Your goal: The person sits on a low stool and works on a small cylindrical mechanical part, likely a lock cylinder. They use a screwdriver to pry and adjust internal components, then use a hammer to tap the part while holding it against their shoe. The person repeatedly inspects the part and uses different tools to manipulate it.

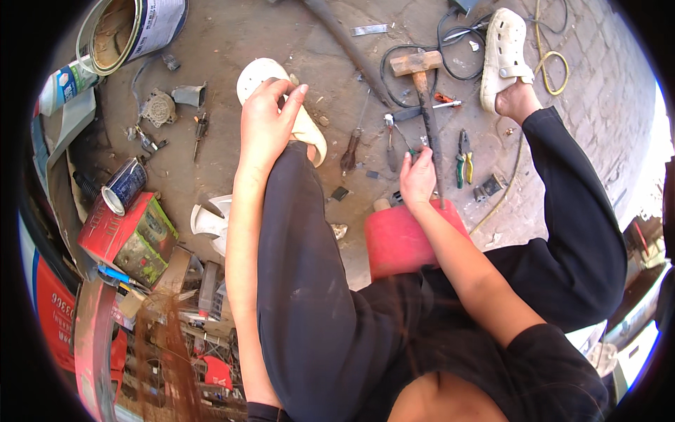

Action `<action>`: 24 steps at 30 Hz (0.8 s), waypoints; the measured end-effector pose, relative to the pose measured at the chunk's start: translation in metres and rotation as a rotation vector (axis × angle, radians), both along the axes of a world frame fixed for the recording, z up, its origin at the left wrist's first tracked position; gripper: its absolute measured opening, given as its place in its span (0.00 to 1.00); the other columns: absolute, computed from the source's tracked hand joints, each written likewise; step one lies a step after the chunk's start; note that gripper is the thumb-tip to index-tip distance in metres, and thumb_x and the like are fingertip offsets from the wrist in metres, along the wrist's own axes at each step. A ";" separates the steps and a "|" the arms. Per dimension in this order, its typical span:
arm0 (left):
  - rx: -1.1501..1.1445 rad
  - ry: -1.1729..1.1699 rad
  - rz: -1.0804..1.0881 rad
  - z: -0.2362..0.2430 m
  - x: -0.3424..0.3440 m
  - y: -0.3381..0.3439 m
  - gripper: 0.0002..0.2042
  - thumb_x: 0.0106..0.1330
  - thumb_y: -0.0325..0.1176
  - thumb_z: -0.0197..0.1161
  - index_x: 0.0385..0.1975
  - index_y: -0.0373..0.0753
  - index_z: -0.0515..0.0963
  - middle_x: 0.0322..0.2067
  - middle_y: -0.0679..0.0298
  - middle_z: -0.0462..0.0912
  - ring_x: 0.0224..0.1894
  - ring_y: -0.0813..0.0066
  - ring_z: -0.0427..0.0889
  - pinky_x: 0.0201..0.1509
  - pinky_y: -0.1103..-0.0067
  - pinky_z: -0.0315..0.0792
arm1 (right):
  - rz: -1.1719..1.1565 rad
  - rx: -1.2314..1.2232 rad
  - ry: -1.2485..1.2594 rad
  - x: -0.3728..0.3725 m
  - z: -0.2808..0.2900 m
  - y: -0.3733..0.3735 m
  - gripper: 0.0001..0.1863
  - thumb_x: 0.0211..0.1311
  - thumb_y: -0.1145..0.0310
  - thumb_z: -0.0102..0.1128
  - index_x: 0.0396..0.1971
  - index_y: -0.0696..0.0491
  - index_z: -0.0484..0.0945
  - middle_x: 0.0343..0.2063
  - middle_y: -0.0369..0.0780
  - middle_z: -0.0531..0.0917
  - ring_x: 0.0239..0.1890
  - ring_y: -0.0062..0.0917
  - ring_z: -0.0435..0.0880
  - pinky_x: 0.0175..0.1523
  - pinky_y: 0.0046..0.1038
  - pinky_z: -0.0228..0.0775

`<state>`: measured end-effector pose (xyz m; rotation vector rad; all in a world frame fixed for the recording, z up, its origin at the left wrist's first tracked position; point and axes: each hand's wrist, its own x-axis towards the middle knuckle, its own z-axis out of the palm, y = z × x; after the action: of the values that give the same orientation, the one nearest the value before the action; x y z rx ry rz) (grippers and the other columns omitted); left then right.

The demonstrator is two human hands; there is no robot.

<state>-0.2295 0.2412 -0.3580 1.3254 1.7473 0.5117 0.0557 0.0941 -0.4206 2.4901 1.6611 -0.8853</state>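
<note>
My left hand [269, 121] hangs over my left knee, in front of a cream clog [309, 133] on my left foot. Its thumb and forefinger are apart and bent, with nothing seen between them; the other fingers are partly hidden. Low over the ground, the fingers of my right hand [419, 177] are closed around a small green-handled screwdriver [412, 150], its thin shaft pointing away from me. Just right of this hand lies a sledgehammer [420, 67] with a wooden-looking handle. Green-and-yellow pliers [464, 158] and a claw-like metal tool [390, 137] lie close by.
Beneath me stands a red seat [394, 243]. At left are a red box [130, 228], a blue can [125, 186] and a large open bucket [130, 32]. A white fan blade [212, 221] lies near my left leg. Black cable [450, 60] and yellow cord [562, 74] curl at far right.
</note>
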 end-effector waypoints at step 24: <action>-0.075 -0.128 -0.246 0.034 0.016 -0.023 0.13 0.53 0.26 0.65 0.40 0.37 0.78 0.36 0.59 0.78 0.40 0.59 0.77 0.44 0.69 0.73 | -0.808 -0.268 1.298 -0.106 0.062 0.096 0.13 0.70 0.60 0.51 0.40 0.56 0.65 0.24 0.36 0.77 0.21 0.14 0.72 0.26 0.18 0.66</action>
<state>-0.2134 0.2186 -0.3244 1.3986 1.4614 0.3793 -0.0503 0.1906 -0.3585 2.3678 0.2404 -2.9302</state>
